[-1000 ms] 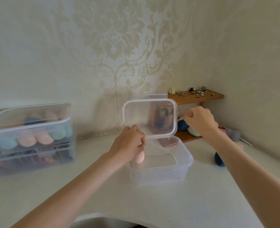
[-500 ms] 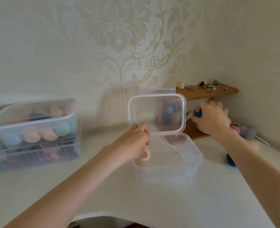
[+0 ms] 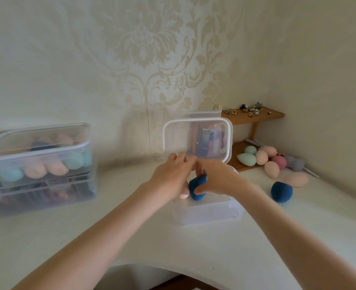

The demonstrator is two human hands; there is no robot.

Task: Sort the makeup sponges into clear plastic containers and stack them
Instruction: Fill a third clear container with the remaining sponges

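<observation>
Over an open clear container [image 3: 208, 212], the right hand [image 3: 216, 178] pinches a dark blue sponge [image 3: 197, 187] between thumb and fingers; the left hand [image 3: 170, 178] curls around a peach sponge [image 3: 183, 194] just beside it. Loose sponges [image 3: 262, 156] lie beyond.

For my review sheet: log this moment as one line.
right hand: grips dark blue sponge | left hand: holds peach sponge | both over open container | lid up

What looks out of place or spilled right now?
Nothing looks spilled or damaged. Unsorted sponges lie loose by the wooden shelf, and one dark blue sponge sits apart on the table.
</observation>
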